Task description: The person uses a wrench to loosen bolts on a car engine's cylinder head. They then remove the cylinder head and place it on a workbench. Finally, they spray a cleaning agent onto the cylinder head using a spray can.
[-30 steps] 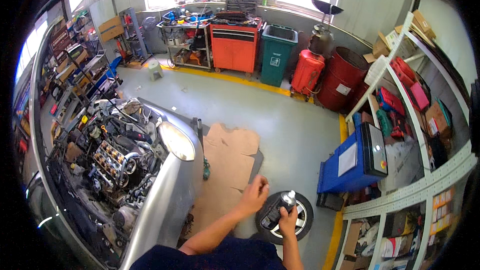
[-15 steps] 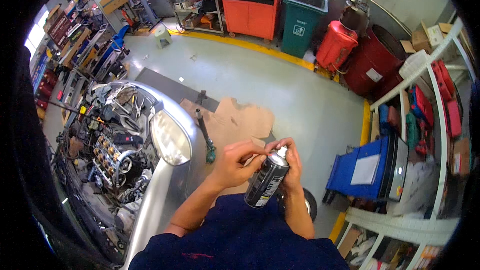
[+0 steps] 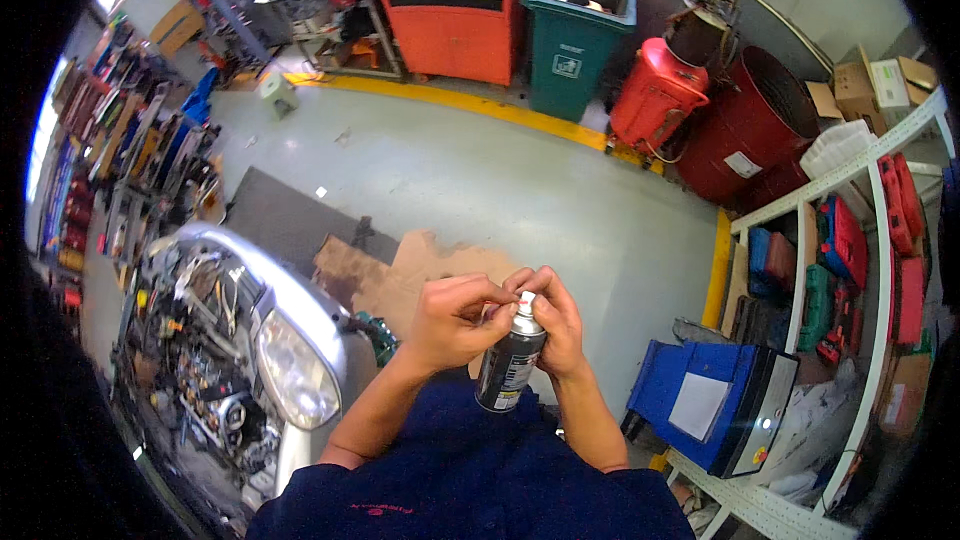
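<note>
A black spray can (image 3: pixel 510 368) with a silver shoulder and a white nozzle (image 3: pixel 526 298) stands almost upright in front of my chest. My right hand (image 3: pixel 560 325) is closed round its upper right side, with the fingers curled behind the nozzle. On the other side, my left hand (image 3: pixel 455 318) is closed in a pinch right at the nozzle. A short bit of thin red straw shows between those fingertips and the nozzle; the fingers hide the rest of it.
To the left is a silver car front with a headlight (image 3: pixel 297 370) and an exposed engine (image 3: pixel 215 390). Cardboard (image 3: pixel 425 265) lies on the floor ahead. A red tool cabinet (image 3: pixel 450 25), green bin (image 3: pixel 575 50) and red drum (image 3: pixel 745 130) line the wall. A blue case (image 3: pixel 655 380) and shelving stand right.
The view has shifted, so the car sits lower and further left. Both hands and the can have moved slightly left, the can is more upright, and my left fingertips are closer to the nozzle.
</note>
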A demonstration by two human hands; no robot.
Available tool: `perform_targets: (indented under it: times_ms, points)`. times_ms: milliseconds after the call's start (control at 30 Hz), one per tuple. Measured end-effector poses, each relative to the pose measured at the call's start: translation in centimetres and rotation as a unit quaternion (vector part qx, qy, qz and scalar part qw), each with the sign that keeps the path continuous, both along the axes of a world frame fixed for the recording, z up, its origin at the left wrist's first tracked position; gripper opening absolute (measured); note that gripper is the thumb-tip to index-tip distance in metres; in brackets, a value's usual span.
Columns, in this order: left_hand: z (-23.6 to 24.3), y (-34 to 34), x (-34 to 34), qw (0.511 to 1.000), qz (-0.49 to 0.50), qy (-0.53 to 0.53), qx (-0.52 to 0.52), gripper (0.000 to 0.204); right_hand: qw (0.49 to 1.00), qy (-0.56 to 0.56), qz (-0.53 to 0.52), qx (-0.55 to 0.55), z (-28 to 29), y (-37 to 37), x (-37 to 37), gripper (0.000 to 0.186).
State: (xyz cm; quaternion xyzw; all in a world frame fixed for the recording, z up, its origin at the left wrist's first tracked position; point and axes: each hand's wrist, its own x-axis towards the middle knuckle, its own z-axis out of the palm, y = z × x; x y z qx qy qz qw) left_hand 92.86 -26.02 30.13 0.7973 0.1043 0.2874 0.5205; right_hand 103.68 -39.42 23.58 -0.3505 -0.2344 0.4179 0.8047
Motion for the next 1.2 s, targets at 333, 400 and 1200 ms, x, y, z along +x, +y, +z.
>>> perform_targets:
  times_ms: [333, 400, 1200]
  points:
    - [0.6, 16.5, 21.5, 0.989, -0.113, -0.022, 0.098, 0.013, 0.976, -0.152, -0.147, -0.058, 1.4, 13.6, 19.2, 0.025]
    - [0.7, 19.7, 25.0, 0.984, -0.146, -0.050, 0.089, 0.014, 0.958, -0.199, -0.188, -0.079, 2.5, 16.5, 22.6, 0.021]
    - [0.6, 55.1, 63.0, 0.970, 0.017, 0.215, 0.108, 0.014, 0.975, 0.075, -0.050, -0.202, -6.0, 50.5, 67.7, 0.028]
